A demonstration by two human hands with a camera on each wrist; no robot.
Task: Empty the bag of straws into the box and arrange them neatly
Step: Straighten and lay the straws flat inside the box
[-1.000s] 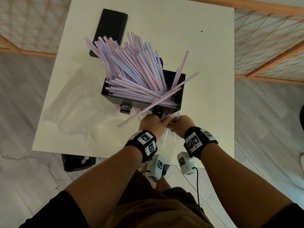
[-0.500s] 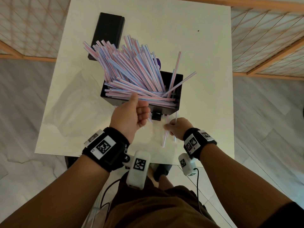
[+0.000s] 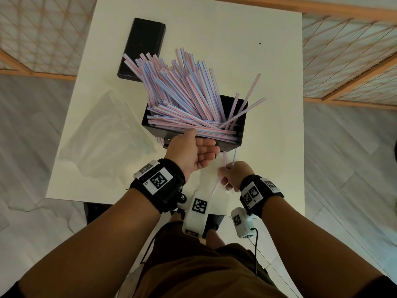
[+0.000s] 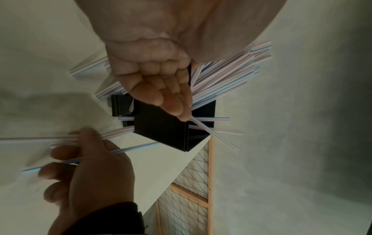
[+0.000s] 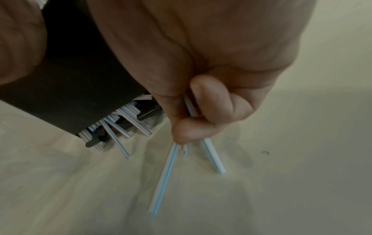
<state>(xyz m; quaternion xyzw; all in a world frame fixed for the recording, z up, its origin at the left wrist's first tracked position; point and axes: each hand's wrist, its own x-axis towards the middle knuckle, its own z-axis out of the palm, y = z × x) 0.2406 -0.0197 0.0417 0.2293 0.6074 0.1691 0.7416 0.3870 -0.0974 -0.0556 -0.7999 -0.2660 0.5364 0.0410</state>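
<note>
A black box [image 3: 242, 134] stands mid-table with a heap of pink-and-blue striped straws [image 3: 182, 91] fanning out over its far-left rim. My left hand [image 3: 203, 147] is at the box's near wall, palm showing, fingers loosely bent and holding nothing; the left wrist view shows its fingertips [image 4: 181, 111] touching the box [image 4: 161, 128]. Just to the right, near the table's front edge, my right hand [image 3: 226, 176] pinches a few loose straws [image 3: 216, 186], also seen as straws [image 5: 165, 178] below the fist in the right wrist view. More straw ends [image 5: 122, 116] poke out under the box.
An empty clear plastic bag [image 3: 103, 134] lies crumpled on the left of the white table [image 3: 268, 82]. A black lid [image 3: 142, 46] lies at the far left. Wooden lattice screens [image 3: 343, 50] stand behind, and the table's near edge is close under my wrists.
My left hand rose from beside the right hand to the box's near wall and uncurled its fingers. The long straw lying across the box front is gone. The right hand stayed, still holding straws.
</note>
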